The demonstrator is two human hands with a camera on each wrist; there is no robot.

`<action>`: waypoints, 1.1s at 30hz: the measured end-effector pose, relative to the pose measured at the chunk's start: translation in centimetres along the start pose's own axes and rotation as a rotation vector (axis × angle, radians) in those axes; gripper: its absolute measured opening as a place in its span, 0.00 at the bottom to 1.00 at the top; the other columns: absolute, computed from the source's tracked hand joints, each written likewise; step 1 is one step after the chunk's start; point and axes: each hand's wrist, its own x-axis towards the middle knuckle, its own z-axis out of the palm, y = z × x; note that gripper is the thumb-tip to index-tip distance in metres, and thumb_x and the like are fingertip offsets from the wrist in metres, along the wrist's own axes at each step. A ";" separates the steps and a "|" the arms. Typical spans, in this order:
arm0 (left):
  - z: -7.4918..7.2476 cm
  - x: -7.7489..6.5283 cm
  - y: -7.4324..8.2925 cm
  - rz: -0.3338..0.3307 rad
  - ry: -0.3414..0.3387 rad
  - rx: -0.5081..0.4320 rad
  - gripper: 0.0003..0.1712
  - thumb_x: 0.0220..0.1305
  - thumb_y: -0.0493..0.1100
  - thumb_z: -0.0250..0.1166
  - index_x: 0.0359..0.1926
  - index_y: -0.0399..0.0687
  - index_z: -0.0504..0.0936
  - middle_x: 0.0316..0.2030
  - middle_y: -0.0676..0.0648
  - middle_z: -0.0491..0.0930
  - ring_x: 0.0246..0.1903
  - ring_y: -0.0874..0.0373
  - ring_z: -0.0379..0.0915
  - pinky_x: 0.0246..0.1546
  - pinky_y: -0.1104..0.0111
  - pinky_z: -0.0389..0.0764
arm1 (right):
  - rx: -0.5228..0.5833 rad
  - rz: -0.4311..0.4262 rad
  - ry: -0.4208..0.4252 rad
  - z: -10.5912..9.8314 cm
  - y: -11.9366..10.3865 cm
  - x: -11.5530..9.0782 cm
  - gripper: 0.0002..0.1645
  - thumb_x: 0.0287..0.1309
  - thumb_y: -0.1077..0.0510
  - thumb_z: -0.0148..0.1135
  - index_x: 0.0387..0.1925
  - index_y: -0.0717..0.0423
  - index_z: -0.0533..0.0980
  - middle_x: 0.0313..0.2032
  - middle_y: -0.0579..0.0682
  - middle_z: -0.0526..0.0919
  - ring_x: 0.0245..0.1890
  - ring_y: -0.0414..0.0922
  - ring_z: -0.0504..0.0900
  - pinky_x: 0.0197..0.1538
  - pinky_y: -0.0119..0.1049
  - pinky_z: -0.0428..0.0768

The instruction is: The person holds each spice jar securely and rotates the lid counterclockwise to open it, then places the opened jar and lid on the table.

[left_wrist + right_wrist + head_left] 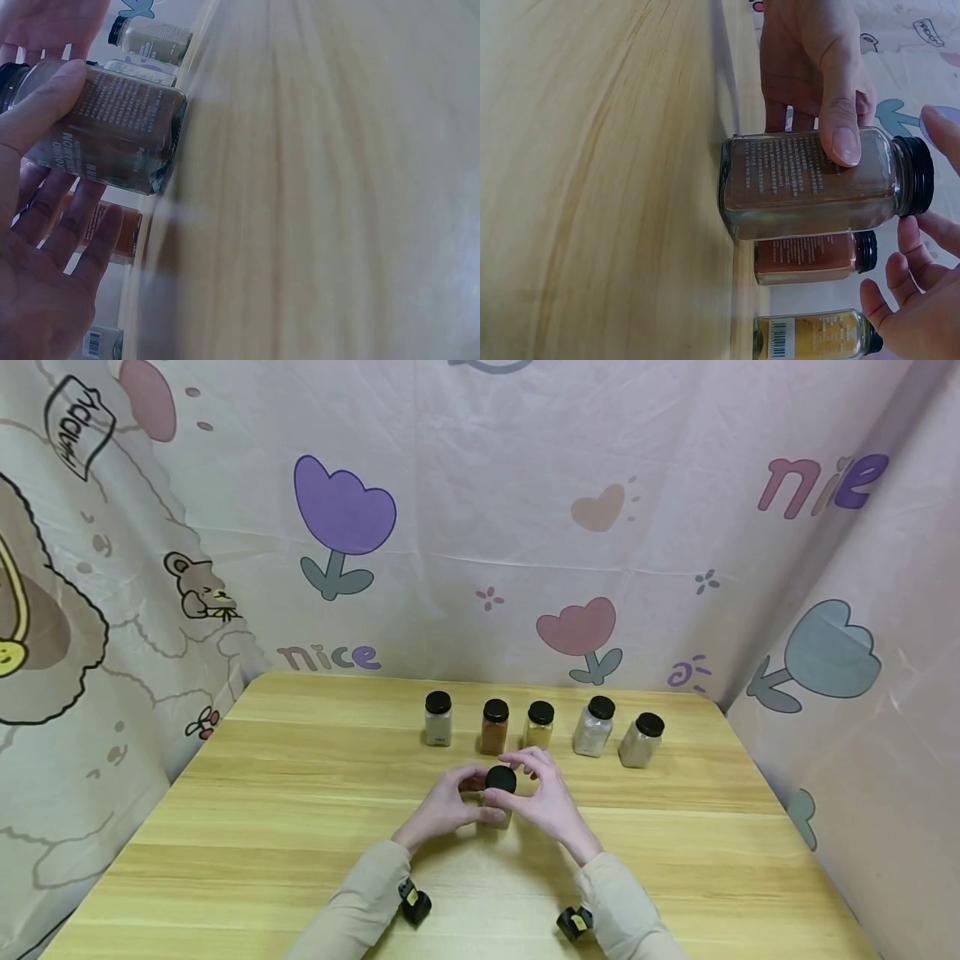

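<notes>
A square glass spice jar (498, 817) of brown powder with a black lid (915, 176) stands upright on the table, between the two hands. My left hand (450, 802) holds its body, the thumb (844, 142) flat on the printed label and the fingers reaching round behind. In the left wrist view, part of the label on the jar (112, 124) reads like ground cinnamon. My right hand (551, 797) is at the lid, thumb and fingers spread on either side of it. A small gap shows between that thumb (946, 135) and the lid in the right wrist view.
Behind stand several black-lidded jars: a pale one (438, 722), a red-brown one (494, 731), a yellow one (537, 732), a whitish one (592, 731) and a greyish one (639, 745). A patterned cloth (465, 527) hangs behind the wooden table (262, 843).
</notes>
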 end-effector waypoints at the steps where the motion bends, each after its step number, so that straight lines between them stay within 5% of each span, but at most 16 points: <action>1: 0.0 0.0 0.0 0.001 0.001 0.001 0.30 0.49 0.45 0.81 0.54 0.46 0.82 0.50 0.47 0.86 0.50 0.53 0.83 0.55 0.70 0.81 | -0.001 0.002 0.002 0.0 0.0 0.0 0.29 0.46 0.51 0.81 0.52 0.48 0.82 0.45 0.47 0.81 0.47 0.48 0.73 0.53 0.44 0.73; 8: 0.1 0.0 -0.2 0.019 0.004 -0.004 0.30 0.50 0.44 0.81 0.54 0.45 0.82 0.50 0.45 0.86 0.50 0.52 0.84 0.56 0.64 0.83 | 0.001 -0.040 0.008 0.1 0.1 0.1 0.26 0.47 0.53 0.80 0.49 0.53 0.83 0.45 0.48 0.83 0.46 0.48 0.73 0.51 0.37 0.71; 16: 0.1 0.1 -0.4 0.023 0.004 -0.012 0.30 0.50 0.43 0.80 0.55 0.42 0.81 0.51 0.42 0.85 0.51 0.49 0.83 0.58 0.54 0.82 | 0.005 -0.106 0.004 -0.1 0.0 0.0 0.24 0.50 0.58 0.76 0.51 0.55 0.82 0.47 0.50 0.84 0.48 0.50 0.75 0.51 0.41 0.74; 26: 0.1 0.0 -0.1 0.009 0.000 -0.005 0.31 0.50 0.44 0.81 0.55 0.45 0.81 0.51 0.45 0.86 0.52 0.50 0.83 0.58 0.60 0.82 | 0.018 -0.030 0.029 0.1 0.1 0.0 0.24 0.47 0.52 0.80 0.47 0.51 0.83 0.42 0.48 0.81 0.48 0.54 0.73 0.51 0.42 0.71; 33: 0.1 0.0 -0.1 0.004 -0.001 -0.010 0.31 0.49 0.43 0.81 0.55 0.46 0.81 0.51 0.46 0.86 0.52 0.51 0.83 0.58 0.61 0.82 | 0.000 -0.059 0.044 0.2 0.2 0.1 0.23 0.47 0.53 0.81 0.45 0.51 0.83 0.41 0.48 0.82 0.44 0.52 0.73 0.49 0.41 0.71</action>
